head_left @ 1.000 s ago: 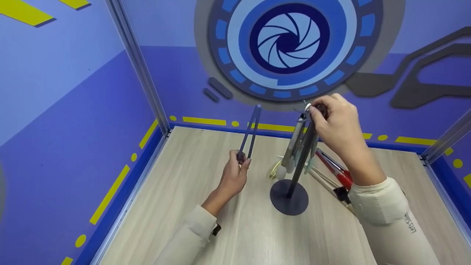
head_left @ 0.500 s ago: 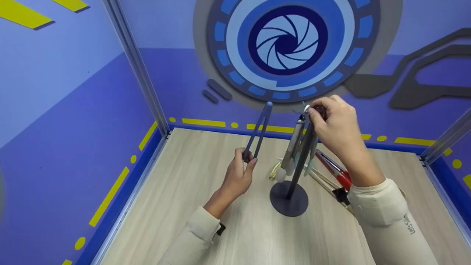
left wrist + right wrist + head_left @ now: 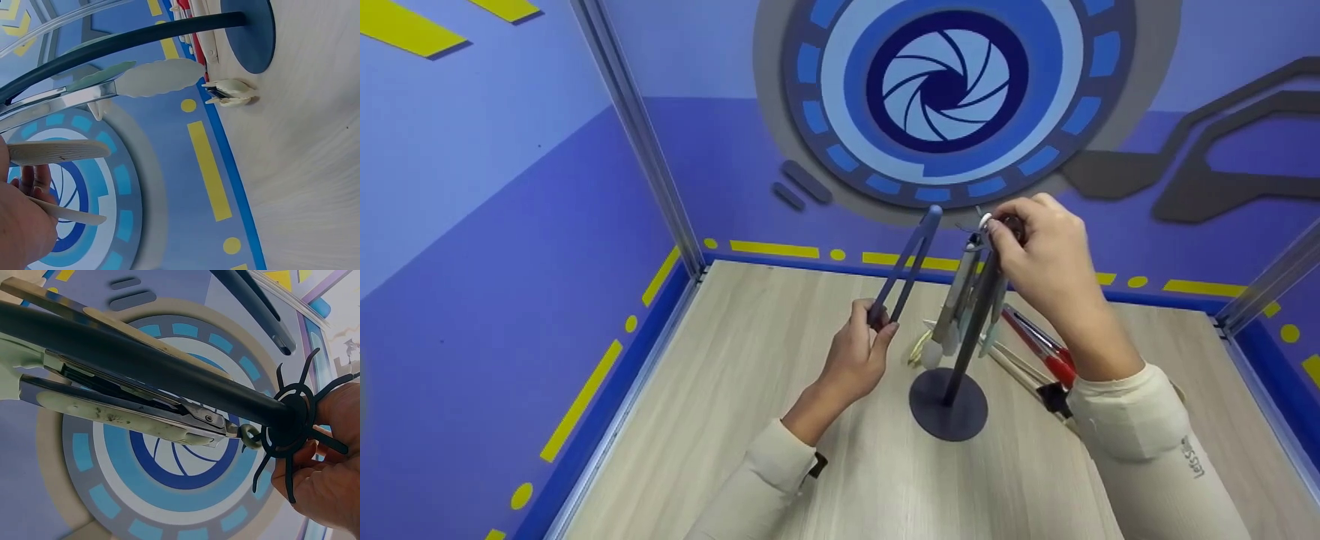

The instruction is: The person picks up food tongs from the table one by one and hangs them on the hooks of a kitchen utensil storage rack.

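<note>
My left hand point(image 3: 851, 352) grips a pair of dark blue tongs point(image 3: 915, 262) by their lower part, joined end slanting up toward the stand's top. Their two spread arms point(image 3: 62, 152) stick out past the fingers in the left wrist view. My right hand point(image 3: 1050, 255) holds the top of a dark hook stand point(image 3: 979, 319), just behind its ring of curved hooks point(image 3: 289, 419). Metal tongs with pale tips point(image 3: 160, 77) hang from the hooks by a small loop point(image 3: 250, 437). In the right wrist view, the blue tongs' joined end point(image 3: 284, 343) is near the hooks, apart from them.
The stand's round base point(image 3: 949, 420) rests on the wooden tabletop point(image 3: 720, 390). Behind it to the right lie red-handled tongs point(image 3: 1057, 367) and light wooden-looking tongs point(image 3: 1020, 365). A small yellowish object point(image 3: 917, 349) lies behind the base. Blue walls point(image 3: 540, 225) enclose the table.
My left hand has moved to the right with the blue tongs, bringing their joined end closer to the hooks. The right hand keeps its hold on the stand's top.
</note>
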Demonstrator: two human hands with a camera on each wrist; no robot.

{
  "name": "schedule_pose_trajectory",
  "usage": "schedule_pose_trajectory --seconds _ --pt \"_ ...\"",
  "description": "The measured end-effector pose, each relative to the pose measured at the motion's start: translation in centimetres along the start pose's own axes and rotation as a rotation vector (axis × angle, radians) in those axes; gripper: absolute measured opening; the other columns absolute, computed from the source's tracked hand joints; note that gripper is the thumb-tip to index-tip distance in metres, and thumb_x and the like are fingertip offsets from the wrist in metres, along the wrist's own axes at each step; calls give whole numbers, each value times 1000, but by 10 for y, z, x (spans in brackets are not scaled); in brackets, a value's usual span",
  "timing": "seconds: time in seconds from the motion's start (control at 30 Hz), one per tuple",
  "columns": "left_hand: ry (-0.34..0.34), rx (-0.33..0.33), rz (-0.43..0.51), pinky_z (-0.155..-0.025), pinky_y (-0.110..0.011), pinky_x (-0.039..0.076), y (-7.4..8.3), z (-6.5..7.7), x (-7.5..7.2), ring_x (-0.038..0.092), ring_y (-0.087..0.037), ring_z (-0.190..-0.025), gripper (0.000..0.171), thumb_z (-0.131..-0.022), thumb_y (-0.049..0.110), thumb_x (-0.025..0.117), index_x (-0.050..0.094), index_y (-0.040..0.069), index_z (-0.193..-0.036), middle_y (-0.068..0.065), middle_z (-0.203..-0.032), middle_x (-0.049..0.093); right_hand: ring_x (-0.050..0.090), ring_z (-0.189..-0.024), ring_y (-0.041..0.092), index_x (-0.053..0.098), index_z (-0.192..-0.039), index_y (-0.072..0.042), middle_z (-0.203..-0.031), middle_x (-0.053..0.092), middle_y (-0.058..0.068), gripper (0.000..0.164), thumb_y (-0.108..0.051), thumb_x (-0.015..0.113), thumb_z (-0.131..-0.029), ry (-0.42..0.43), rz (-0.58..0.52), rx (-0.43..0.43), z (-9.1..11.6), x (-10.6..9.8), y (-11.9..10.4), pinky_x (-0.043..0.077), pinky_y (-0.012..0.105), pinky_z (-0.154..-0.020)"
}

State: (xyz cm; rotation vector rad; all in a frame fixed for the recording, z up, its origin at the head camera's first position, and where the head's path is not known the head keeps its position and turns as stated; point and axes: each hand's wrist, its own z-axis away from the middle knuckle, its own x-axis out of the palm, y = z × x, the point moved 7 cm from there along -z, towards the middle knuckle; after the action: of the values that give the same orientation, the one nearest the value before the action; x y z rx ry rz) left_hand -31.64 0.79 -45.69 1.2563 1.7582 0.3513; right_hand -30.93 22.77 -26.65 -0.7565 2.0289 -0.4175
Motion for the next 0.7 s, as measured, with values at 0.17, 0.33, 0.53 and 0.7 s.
schedule_pose_trajectory --seconds 0.17,0.33,0.53,0.7 --pt "4 13 -15 -76 -25 47 4 -3 1 61 -13 -90 24 -113 24 54 46 5 -125 -7 -101 61 53 -85 23 78 -111 -1 -100 63 15 21 -17 65 -106 -7 -3 2 0 0 0 36 16 -66" --pt "-2 30 -23 -76 -26 48 8 -5 1 61 -13 -90 24 -113 24 54 45 6 -125 -6 -100 60 53 -85 23 78 -111 -1 -100 63 15 21 -17 65 -106 -11 -2 3 0 0 0 37 17 -67" --pt "-19 32 -30 -77 -28 49 10 -7 2 61 -15 -90 25 -113 25 54 44 5 -126 -7 -100 59 54 -87 25 78 -110 -1 -101 65 16 20 -16 65 -106 -7 -1 -7 0 0 -1 39 29 -72" --pt "-35 39 -28 -75 -27 47 10 -7 3 60 -14 -88 25 -113 24 54 44 5 -126 -7 -99 60 54 -88 27 77 -110 -1 -101 65 17 19 -15 65 -105 -5 -3 -7 0 -1 -1 39 33 -74"
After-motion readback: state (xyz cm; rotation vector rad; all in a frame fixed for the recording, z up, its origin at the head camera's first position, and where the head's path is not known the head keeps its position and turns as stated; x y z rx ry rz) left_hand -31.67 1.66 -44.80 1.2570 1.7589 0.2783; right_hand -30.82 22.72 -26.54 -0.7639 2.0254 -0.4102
